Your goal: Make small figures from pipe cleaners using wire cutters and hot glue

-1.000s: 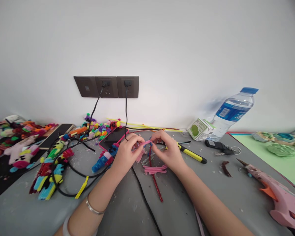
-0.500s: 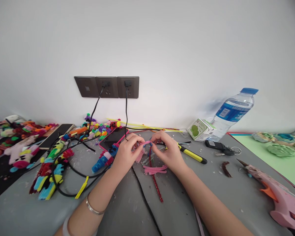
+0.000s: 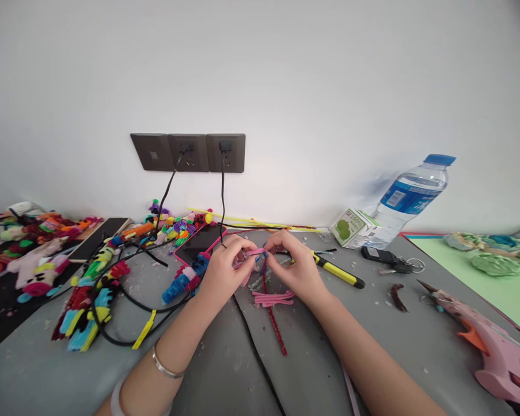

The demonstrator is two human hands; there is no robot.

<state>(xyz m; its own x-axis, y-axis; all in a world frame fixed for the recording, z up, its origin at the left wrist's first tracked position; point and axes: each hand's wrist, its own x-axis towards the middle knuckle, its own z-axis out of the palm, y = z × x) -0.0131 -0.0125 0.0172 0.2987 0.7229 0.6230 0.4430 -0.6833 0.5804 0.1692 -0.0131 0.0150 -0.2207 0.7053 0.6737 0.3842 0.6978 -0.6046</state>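
Note:
Between my two hands a short pink pipe cleaner (image 3: 255,252) is stretched, pinched at one end by each. My left hand (image 3: 226,267) grips its left end between thumb and fingers; more pink material hangs below, partly hidden by the fingers. The thumb and forefinger of my right hand (image 3: 295,263) close on the other end. Beneath the hands a bundle of pink pipe cleaner pieces (image 3: 272,299) lies on the grey table (image 3: 225,370). A red tinsel pipe cleaner (image 3: 277,330) runs under that bundle. Silvery tinsel lies just behind it.
To the right are a yellow-black utility knife (image 3: 340,273), keys (image 3: 401,266), a juice box (image 3: 351,226), a tilted water bottle (image 3: 409,199) and a pink glue gun (image 3: 487,341). Leftward lie pipe-cleaner figures (image 3: 82,312), a phone (image 3: 199,244) and looped black cables (image 3: 260,358).
The fingers of my left hand have shifted slightly around the pink pipe cleaner. Both hands otherwise stay in nearly the same place, and the table things have not moved.

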